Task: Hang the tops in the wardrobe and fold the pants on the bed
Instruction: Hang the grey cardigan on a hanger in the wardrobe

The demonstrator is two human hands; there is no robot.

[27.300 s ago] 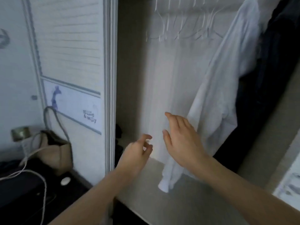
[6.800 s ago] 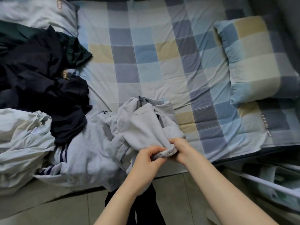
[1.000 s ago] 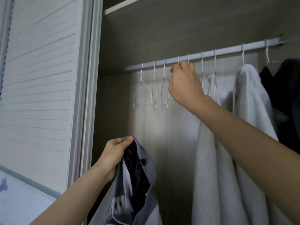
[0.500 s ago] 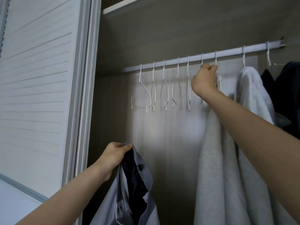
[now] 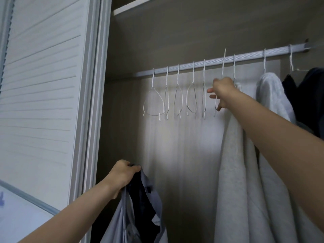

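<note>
From the head cam: the left hand (image 5: 122, 174) has the grey top (image 5: 138, 213) bunched by its upper edge, low in the wardrobe opening, and it hangs limp and light, so I'd guess you take it by the collar or shoulders. The right hand (image 5: 221, 92) is curled round a thin wire hanger (image 5: 222, 67), its hook lifted above the rail (image 5: 210, 62). Spare hangers (image 5: 177, 97) crowd it on the left and a pale hung top (image 5: 233, 155) presses on the right, so snagging looks likely.

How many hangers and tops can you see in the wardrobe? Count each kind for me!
Empty hangers on the rail: 5
Hanger held by the right hand: 1
White tops hanging: 2
Grey top held by the left hand: 1
Total: 9
The dark clothes at the far right are too bunched to count.
</note>
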